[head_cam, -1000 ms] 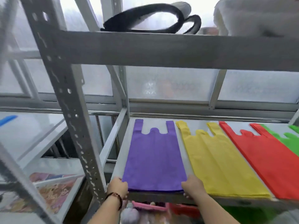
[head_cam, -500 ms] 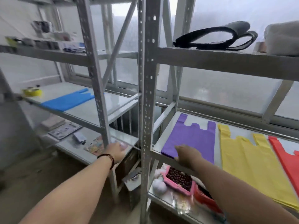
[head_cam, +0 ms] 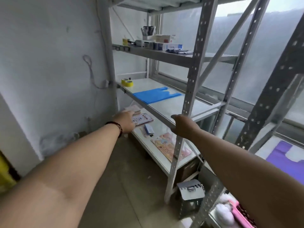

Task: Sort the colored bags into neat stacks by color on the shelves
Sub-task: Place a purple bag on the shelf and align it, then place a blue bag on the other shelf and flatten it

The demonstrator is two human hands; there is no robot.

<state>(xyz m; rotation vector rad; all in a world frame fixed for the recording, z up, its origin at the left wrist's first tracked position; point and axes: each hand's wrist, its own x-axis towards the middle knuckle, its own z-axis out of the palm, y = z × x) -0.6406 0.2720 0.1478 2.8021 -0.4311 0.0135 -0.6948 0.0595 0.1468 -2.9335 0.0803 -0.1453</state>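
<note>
Shelves of grey metal fill the head view, and the nearest one, a tall grey metal rack point(head_cam: 192, 89), stands by a white wall. A flat blue plastic bag point(head_cam: 154, 96) lies on the middle shelf board point(head_cam: 174, 109) of this rack, near the front edge. A yellow roll of tape point(head_cam: 127, 82) sits on the same board, well apart from the bag, at the far end by the wall.

Both bare arms reach out toward the rack. The left hand point(head_cam: 125, 121) has a dark bead bracelet point(head_cam: 117, 127) on the wrist. It is over the low shelf, right by some printed paper cards point(head_cam: 142, 119), and I cannot tell if it touches them or how far its fingers are spread. The right hand point(head_cam: 184, 126) is at the front edge of the middle shelf board, beside the rack's front post. Its fingers look loosely curled, and it holds nothing that I can see.

A colourful picture sheet point(head_cam: 166, 146) lies further along the low shelf. At the right edge, a flat purple plastic bag point(head_cam: 283, 155) lies on another shelf. Small boxes point(head_cam: 162, 41) sit on the high shelf.
</note>
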